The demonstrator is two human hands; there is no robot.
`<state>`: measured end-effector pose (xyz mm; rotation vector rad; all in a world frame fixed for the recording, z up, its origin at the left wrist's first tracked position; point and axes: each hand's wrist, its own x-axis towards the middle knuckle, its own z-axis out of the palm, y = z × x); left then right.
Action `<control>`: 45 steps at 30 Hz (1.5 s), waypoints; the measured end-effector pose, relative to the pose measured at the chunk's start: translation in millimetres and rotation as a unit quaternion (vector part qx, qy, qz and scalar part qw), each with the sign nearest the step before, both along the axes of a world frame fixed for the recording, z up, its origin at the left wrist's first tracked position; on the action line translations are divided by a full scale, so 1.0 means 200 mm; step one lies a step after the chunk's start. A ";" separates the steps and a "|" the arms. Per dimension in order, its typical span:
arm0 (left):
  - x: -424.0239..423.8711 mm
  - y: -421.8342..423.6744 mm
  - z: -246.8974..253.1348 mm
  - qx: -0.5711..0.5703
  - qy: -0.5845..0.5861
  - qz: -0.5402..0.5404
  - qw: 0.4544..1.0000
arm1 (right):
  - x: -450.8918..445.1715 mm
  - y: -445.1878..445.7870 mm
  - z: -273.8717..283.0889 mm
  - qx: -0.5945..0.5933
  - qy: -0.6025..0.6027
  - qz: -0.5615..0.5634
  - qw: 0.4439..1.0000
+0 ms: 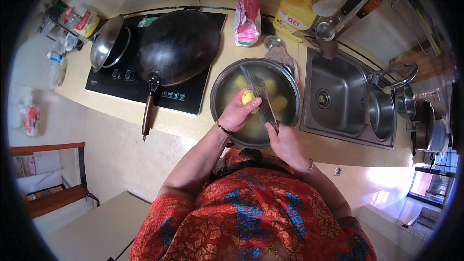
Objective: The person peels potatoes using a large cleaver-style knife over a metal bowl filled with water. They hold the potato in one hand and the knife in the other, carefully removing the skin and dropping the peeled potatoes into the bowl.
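Note:
My left hand grips a peeled yellow potato and presses it close against a long, flat metal grater or slicer. The near end of that tool is in my right hand, which holds it tilted, almost edge-on to my view. Both hands are above a wide round metal basin on the counter. Several more potatoes sit in the basin's cloudy water. The tool hides part of the potato, and I cannot make out its working face.
Left of the basin, a black wok stands on a cooktop, beside a metal lid. Behind are a pink-and-white bag and a yellow jug. A steel sink adjoins on the right, below hanging utensils.

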<state>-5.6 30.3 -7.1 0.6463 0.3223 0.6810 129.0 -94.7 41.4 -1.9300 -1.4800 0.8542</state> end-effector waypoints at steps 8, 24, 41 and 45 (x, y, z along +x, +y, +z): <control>-0.04 0.03 0.00 0.050 0.055 -0.004 0.997 | 0.01 -0.04 0.08 0.012 0.045 0.005 0.999; -0.04 0.03 0.01 0.077 0.050 0.001 0.996 | -0.02 -0.07 0.11 0.009 0.030 -0.002 1.000; -0.06 0.02 0.01 0.020 0.031 0.015 0.999 | -0.02 -0.06 0.14 -0.028 0.041 0.005 0.999; -0.06 0.03 0.03 0.025 0.021 0.009 0.999 | -0.03 -0.07 0.08 -0.007 0.043 -0.004 0.999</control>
